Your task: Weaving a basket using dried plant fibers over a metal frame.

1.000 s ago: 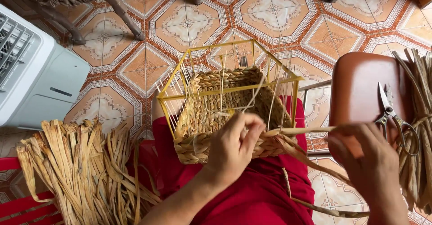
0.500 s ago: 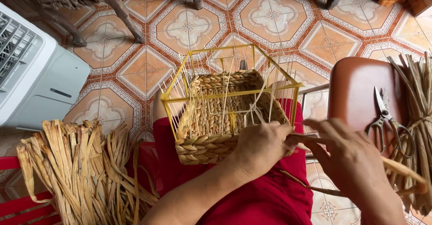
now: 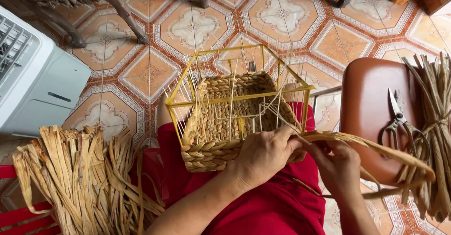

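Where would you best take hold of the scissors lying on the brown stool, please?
Probably by the finger loops. The scissors lie flat on the stool, loops nearest the person and closed blades pointing away. Reaching from the person's side with the right hand meets the loops first; the fibre bundle crowds the right loop.

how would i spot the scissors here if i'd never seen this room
Find the brown chair seat at the right, beside the yellow wire frame. The scissors lie on it, blades pointing away. They are the only metal tool, next to a tied bundle of dried straw.

The left hand (image 3: 265, 152) hides the basket's (image 3: 225, 122) near corner; the dried-fibre bundle (image 3: 84, 178) runs off the bottom edge
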